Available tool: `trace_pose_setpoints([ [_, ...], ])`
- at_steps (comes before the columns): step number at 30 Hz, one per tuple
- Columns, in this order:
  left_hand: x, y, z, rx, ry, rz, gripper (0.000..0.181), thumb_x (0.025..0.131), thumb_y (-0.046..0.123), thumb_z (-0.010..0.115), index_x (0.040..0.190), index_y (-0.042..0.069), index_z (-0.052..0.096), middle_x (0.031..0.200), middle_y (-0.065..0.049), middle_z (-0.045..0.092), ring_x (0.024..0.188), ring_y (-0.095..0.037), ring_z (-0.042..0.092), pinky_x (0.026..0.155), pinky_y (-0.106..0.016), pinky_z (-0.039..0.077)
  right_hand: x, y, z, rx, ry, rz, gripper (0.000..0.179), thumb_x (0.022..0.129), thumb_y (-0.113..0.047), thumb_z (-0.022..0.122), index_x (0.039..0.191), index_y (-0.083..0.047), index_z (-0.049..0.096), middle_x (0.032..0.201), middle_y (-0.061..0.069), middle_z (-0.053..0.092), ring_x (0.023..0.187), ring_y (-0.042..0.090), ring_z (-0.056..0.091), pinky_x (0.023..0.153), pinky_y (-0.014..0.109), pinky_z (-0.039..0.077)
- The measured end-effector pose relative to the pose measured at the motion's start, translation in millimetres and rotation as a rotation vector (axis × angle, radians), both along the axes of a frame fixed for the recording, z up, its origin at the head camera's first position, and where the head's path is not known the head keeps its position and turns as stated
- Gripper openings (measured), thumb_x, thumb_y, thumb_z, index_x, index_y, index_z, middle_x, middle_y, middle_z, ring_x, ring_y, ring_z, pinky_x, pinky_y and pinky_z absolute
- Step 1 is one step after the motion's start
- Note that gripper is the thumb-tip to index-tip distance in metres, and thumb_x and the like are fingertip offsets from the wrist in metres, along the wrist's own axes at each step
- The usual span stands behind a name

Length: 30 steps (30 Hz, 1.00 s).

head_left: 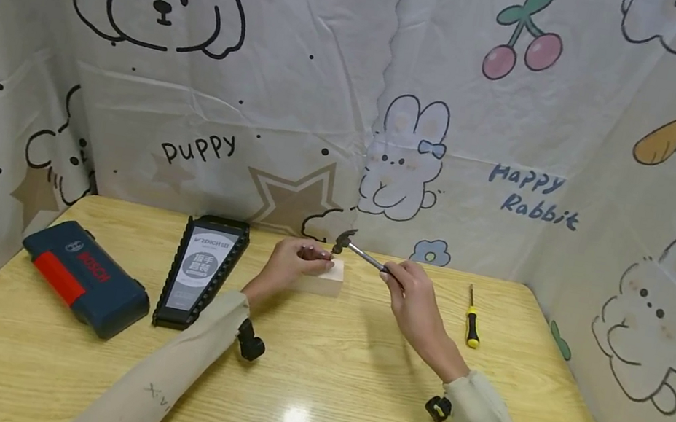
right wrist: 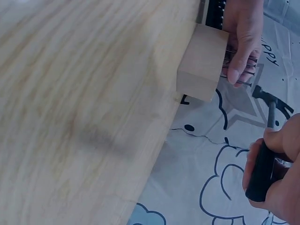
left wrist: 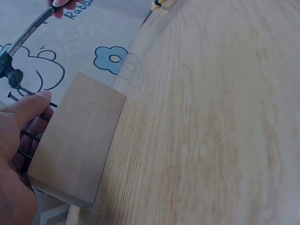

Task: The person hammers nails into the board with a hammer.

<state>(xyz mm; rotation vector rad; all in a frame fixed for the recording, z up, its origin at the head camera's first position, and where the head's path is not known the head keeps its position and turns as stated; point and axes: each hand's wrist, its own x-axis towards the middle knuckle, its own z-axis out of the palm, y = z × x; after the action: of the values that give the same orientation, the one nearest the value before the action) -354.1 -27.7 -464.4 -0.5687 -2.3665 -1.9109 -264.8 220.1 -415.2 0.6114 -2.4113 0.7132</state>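
A pale wooden block (head_left: 329, 283) lies on the table near its back edge. Several dark nails (left wrist: 31, 136) stand up out of its top face. My left hand (head_left: 288, 266) is at the block, thumb and fingers pinching the nail (right wrist: 247, 84) at the block's right end. In my right hand (head_left: 415, 301) I grip a claw hammer (head_left: 365, 255) by its black handle. The hammer's striking face is close above that nail's head, with a small gap showing in the right wrist view. Fingers partly cover the other nails.
To the left lie a dark blue and red Bosch case (head_left: 119, 294) and a black wrench-set holder (head_left: 202, 274) with a printed label. A yellow and black screwdriver (head_left: 472, 325) lies at the right. Patterned cloth (head_left: 336, 56) hangs behind the table (head_left: 373, 408).
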Motion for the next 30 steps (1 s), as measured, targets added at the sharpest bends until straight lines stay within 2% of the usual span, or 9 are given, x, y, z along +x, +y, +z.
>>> trace_pose_setpoints([
  [5,0.7,-1.3,-0.2,0.005,0.005,0.003,0.016,0.087,0.01,0.087,0.098,0.003,0.079,0.099,-0.009,0.079,0.079,-0.007,0.063,0.069,-0.02,0.05,1.3,-2,-1.7,-0.007,-0.026,0.011,0.014,0.1,-0.003,0.068,0.111,0.004,0.076,0.094,0.011,0.065,0.079,0.017,0.056,0.065,0.032,0.051],
  [8,-0.4,-1.3,-1.3,0.021,0.0,-0.012,0.015,0.087,0.01,0.087,0.096,0.002,0.078,0.101,-0.009,0.08,0.082,-0.007,0.066,0.071,-0.019,0.052,1.2,-3,-2.4,-0.013,0.001,0.014,0.014,0.1,-0.002,0.069,0.111,0.003,0.076,0.095,0.011,0.065,0.079,0.018,0.056,0.066,0.032,0.05],
  [14,-1.4,-2.0,-2.2,0.013,0.009,0.003,0.014,0.086,0.009,0.087,0.093,0.002,0.076,0.097,-0.008,0.079,0.079,-0.007,0.063,0.07,-0.02,0.05,-1.1,-4,-0.8,-0.013,0.032,0.027,0.013,0.099,-0.002,0.07,0.109,0.004,0.076,0.095,0.011,0.065,0.081,0.02,0.058,0.066,0.034,0.05],
  [21,-0.6,-1.1,-0.7,0.012,0.006,-0.004,0.013,0.088,0.009,0.086,0.095,0.002,0.077,0.104,-0.01,0.08,0.087,-0.008,0.069,0.073,-0.019,0.052,-2.4,-1,0.5,0.01,0.016,0.009,0.013,0.1,-0.002,0.069,0.109,0.004,0.075,0.094,0.011,0.065,0.081,0.02,0.057,0.066,0.034,0.051],
  [25,-1.0,-0.4,-1.1,0.013,0.013,-0.008,0.014,0.088,0.009,0.086,0.097,0.002,0.078,0.106,-0.011,0.08,0.089,-0.01,0.072,0.074,-0.019,0.053,-3.2,1,6.3,-0.001,0.069,0.011,0.012,0.099,-0.001,0.07,0.108,0.004,0.075,0.093,0.012,0.066,0.08,0.021,0.058,0.066,0.035,0.05],
  [30,-0.7,-1.1,-0.7,0.01,0.018,-0.015,0.015,0.088,0.01,0.086,0.097,0.002,0.078,0.106,-0.01,0.08,0.091,-0.011,0.073,0.077,-0.02,0.055,-4.0,1,13.9,-0.101,0.139,0.01,0.013,0.1,-0.002,0.069,0.11,0.004,0.074,0.095,0.014,0.066,0.078,0.021,0.058,0.065,0.034,0.051],
])
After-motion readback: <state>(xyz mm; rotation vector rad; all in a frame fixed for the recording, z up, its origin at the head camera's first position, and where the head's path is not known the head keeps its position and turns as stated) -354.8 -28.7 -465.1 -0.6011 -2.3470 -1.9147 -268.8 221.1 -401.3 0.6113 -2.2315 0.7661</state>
